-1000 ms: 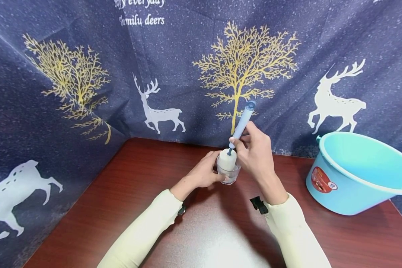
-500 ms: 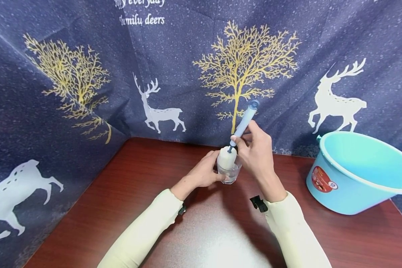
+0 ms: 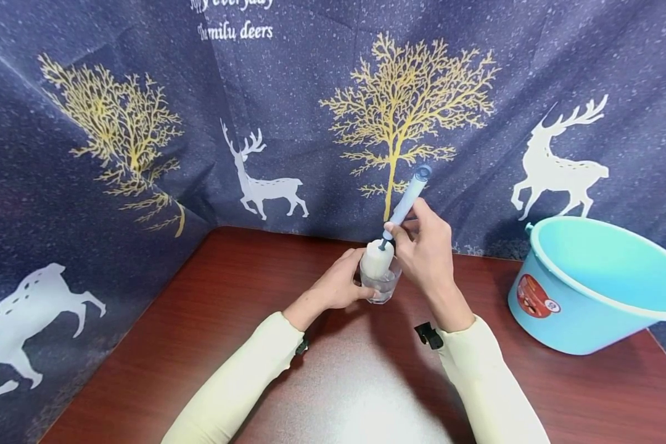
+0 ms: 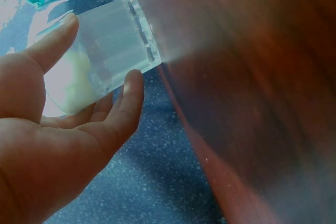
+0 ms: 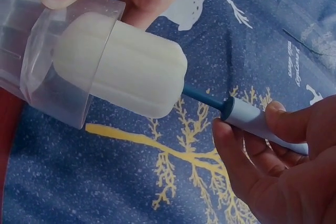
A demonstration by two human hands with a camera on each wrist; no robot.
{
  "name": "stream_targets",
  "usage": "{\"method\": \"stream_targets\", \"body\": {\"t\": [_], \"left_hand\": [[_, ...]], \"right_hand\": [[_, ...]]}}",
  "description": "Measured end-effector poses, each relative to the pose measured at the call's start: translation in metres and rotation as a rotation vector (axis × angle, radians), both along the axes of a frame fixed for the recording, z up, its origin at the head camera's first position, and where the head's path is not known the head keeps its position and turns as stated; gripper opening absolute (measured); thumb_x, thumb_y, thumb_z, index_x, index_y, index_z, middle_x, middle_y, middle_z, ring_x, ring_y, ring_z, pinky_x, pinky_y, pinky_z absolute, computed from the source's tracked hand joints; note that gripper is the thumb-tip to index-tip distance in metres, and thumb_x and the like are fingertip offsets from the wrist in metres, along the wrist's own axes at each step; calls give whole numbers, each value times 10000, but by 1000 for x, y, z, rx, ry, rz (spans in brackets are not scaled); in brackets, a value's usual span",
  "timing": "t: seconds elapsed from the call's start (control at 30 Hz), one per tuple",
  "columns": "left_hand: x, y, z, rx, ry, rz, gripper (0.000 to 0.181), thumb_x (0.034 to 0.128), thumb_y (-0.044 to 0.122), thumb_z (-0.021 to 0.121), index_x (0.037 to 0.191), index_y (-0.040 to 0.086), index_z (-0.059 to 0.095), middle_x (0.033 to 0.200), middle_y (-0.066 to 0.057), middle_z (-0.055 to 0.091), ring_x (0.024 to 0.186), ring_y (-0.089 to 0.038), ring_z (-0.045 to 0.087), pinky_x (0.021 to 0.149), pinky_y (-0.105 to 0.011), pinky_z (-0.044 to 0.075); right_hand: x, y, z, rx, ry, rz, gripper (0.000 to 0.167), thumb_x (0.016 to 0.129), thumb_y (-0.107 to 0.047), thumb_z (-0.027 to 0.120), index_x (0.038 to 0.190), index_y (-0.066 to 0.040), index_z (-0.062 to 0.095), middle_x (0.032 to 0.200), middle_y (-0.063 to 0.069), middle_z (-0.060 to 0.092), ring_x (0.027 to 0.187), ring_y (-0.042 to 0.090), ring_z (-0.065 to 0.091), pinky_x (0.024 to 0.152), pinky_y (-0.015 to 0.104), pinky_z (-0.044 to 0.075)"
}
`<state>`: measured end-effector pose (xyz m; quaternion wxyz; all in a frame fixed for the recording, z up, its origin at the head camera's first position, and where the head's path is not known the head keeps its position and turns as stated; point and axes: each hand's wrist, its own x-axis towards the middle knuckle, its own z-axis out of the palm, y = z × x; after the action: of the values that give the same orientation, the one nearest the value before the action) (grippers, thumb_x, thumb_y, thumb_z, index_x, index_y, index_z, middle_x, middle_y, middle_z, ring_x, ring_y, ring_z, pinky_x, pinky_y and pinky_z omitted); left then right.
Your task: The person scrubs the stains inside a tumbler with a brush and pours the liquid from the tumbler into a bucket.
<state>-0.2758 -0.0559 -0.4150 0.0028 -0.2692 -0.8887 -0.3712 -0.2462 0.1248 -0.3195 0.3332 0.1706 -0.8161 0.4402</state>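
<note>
A clear cup [image 3: 381,290] stands on the table, and my left hand [image 3: 340,282] grips its side, thumb on one face and fingers round the other. In the right wrist view a white sponge cup brush head [image 5: 136,69] sits partly inside the cup, tilted, its upper end out past the rim. A thin dark-blue stem joins it to a light-blue handle [image 3: 407,203]. My right hand [image 3: 424,246] pinches that handle near its lower end. From the left wrist, the cup [image 4: 115,40] shows the pale sponge through its wall.
To the right on the brown table [image 3: 244,283] stands a light-blue bucket [image 3: 571,308]. Behind the table hangs a dark-blue cloth [image 3: 322,92] printed with trees and deer.
The brush has come slightly up and its handle leans a little further to the right, so more sponge shows above the rim. My left hand keeps its hold on the cup.
</note>
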Motion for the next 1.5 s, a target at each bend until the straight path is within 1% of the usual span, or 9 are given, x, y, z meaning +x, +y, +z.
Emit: {"method": "stream_targets", "body": {"t": [0.3,0.43,0.73,1.03,1.27,1.5], "left_hand": [[0,-1,0,4,-3,-4,851,844,202,920,1551,65,466,1364,-124,576,1251,-239,555,1106,-389,477],[0,-1,0,12,-7,-4,851,850,202,915,1557,71,460,1368,-123,574,1251,-237,555,1103,-390,478],[-1,0,1,-7,-11,-1,851,859,219,912,1559,67,452,1387,-123,567,1272,-238,550,1121,-388,469],[1,-1,2,-3,-32,6,846,854,209,914,1546,55,452,1346,-119,560,1221,-234,587,1082,-374,498],[0,0,1,-12,-25,11,838,859,213,908,1542,47,452,1373,-126,558,1247,-240,565,1113,-384,476],[-1,0,0,6,-23,4,793,848,200,913,1503,65,486,1320,-127,569,1175,-226,591,1049,-365,510]], "right_hand": [[-1,1,0,3,10,-9,211,902,24,802,1031,-16,639,943,146,712,908,352,776,770,517,644],[-1,2,0,13,12,-12,210,907,21,799,1040,-17,641,960,150,714,908,346,777,760,503,643],[0,3,2,38,4,-28,199,916,12,793,1035,-24,637,975,153,716,900,332,779,728,492,627],[2,1,4,72,33,-25,186,914,21,790,995,-15,627,969,162,710,910,334,780,724,479,624],[4,0,5,84,46,-25,188,905,41,789,992,7,626,950,180,696,887,330,774,699,449,599],[5,0,5,109,44,-26,186,911,34,786,980,-6,619,933,167,694,853,302,773,674,417,560]]}}
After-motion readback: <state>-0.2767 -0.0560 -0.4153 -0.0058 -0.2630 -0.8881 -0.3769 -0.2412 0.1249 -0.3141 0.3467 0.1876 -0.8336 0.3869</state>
